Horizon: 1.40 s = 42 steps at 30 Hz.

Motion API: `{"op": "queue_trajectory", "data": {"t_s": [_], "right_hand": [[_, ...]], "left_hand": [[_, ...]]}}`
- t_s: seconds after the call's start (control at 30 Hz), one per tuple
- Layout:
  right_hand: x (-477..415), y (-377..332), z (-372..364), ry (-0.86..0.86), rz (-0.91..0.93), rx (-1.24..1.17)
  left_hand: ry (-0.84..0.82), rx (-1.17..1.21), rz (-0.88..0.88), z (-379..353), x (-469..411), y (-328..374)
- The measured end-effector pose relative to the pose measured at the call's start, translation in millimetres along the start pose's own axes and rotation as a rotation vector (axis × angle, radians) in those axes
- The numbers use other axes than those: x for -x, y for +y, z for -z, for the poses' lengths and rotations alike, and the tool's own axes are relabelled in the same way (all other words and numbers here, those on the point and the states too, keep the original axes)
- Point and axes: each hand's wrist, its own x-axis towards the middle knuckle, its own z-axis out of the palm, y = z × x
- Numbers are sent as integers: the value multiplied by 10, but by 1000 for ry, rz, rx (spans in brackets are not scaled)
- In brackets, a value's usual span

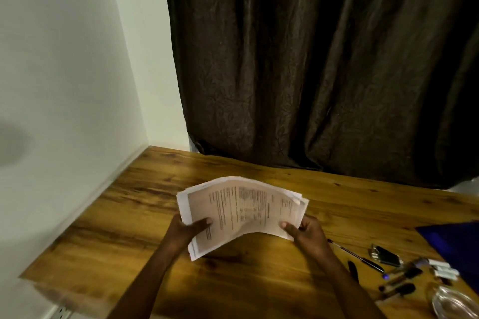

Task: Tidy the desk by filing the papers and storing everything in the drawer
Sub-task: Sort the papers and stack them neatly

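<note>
A stack of printed papers (243,210) is held above the wooden desk (145,215), bowed upward in the middle. My left hand (188,229) grips the stack's left end, thumb on top. At the right end my right hand (308,232) does the same. A dark blue folder (456,243) lies flat at the desk's right edge. No drawer is in view.
To the right of my right arm lie pens (363,258), markers (401,277), a small dark case (386,255), white sticks (443,268) and a clear glass dish (453,303). A dark curtain (311,72) hangs behind the desk. A white wall (64,85) borders the left.
</note>
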Motion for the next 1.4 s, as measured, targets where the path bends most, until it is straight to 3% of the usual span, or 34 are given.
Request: {"op": "queue_trajectory", "data": {"t_s": [0.17,0.4,0.6,0.7,0.8,0.87,0.97,1.03,1.1,1.17,1.2,1.27,1.4], "right_hand": [[-7,29,-111,97,7,87],[-29,93,-107,51,-61,151],[1,2,-39,75,-21,64],[-1,-130,-12,121,65,100],[-59,-308,14,291,278,433],[-122,-439,-9,227,496,639],[-200,-610,-112,61,573,651],[-231,-701,-135,7,551,501],[-259,-766,-136,-8,466,315],[-255,-826,-133,21,392,122],[-249,-854,-142,35,375,34],[-231,-921,-177,55,375,-96],[-224,-1007,-277,82,323,-281]], "left_hand": [[31,22,39,-179,9,-80],[25,-24,75,-219,-37,-240],[38,-80,52,-132,-93,-230],[18,-265,15,-33,-157,-157],[-19,-620,-53,94,-286,-14],[-92,-869,-140,139,-405,100],[-172,-956,-298,91,-429,455],[-180,-907,-404,61,-395,683],[-28,-765,-452,91,-388,781],[179,-470,-409,114,-394,762],[198,-244,-336,107,-391,747],[88,112,-174,62,-356,688],[-134,176,-147,-118,-202,646]]}}
